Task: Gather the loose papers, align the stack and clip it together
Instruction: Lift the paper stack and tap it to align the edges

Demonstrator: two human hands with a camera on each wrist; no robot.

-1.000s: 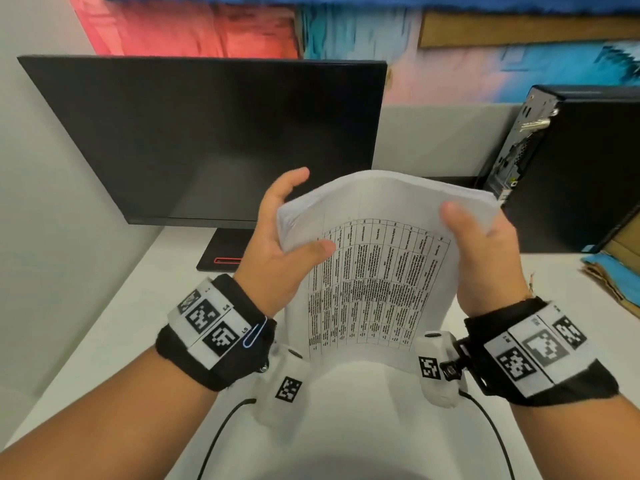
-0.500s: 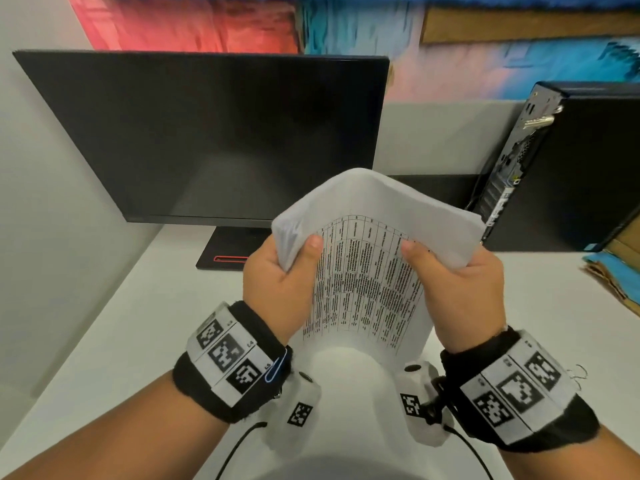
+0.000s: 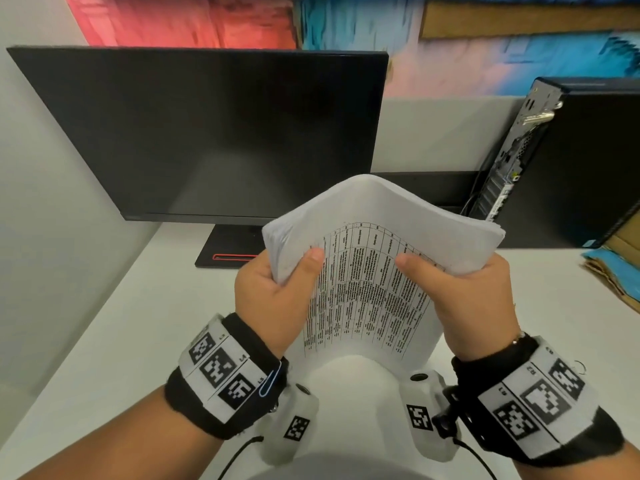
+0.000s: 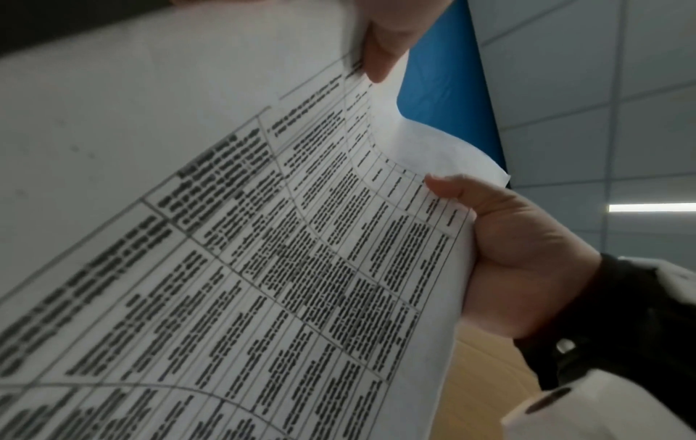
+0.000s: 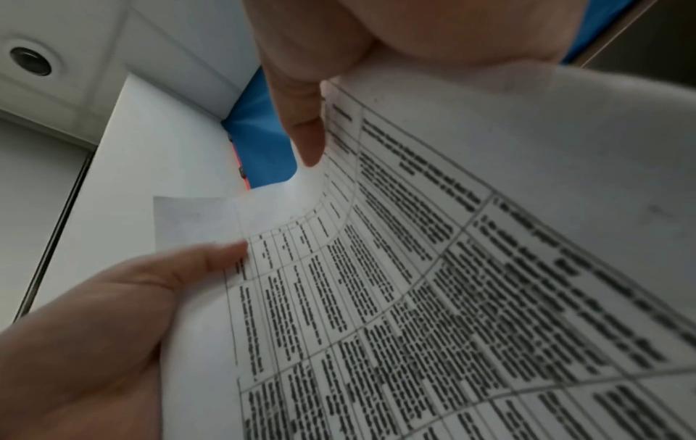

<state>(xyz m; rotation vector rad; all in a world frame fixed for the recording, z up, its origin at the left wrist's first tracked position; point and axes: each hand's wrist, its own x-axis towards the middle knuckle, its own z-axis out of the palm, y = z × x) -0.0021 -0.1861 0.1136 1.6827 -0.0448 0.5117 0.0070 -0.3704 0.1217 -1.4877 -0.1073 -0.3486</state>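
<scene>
A thick stack of white papers (image 3: 367, 289) with a printed table on its front sheet stands upright above the white desk (image 3: 121, 323), bowed into an arch at its top. My left hand (image 3: 273, 289) grips its left edge, thumb on the front sheet. On the right edge my right hand (image 3: 464, 292) holds it the same way. The left wrist view shows the printed sheet (image 4: 263, 268) with the right hand (image 4: 519, 253) beside it. From the right wrist, the sheet (image 5: 452, 297) curves between both thumbs. A blue paper clip (image 3: 271, 381) sits hooked on my left wristband.
A dark monitor (image 3: 207, 133) on a black stand (image 3: 228, 251) fills the back left. A black computer case (image 3: 571, 161) stands at the back right. Cardboard with a blue sheet (image 3: 616, 268) lies at the far right edge.
My left hand's fingers have closed round the stack's left edge. Both hands have come lower and closer together, and the stack's top has bowed more.
</scene>
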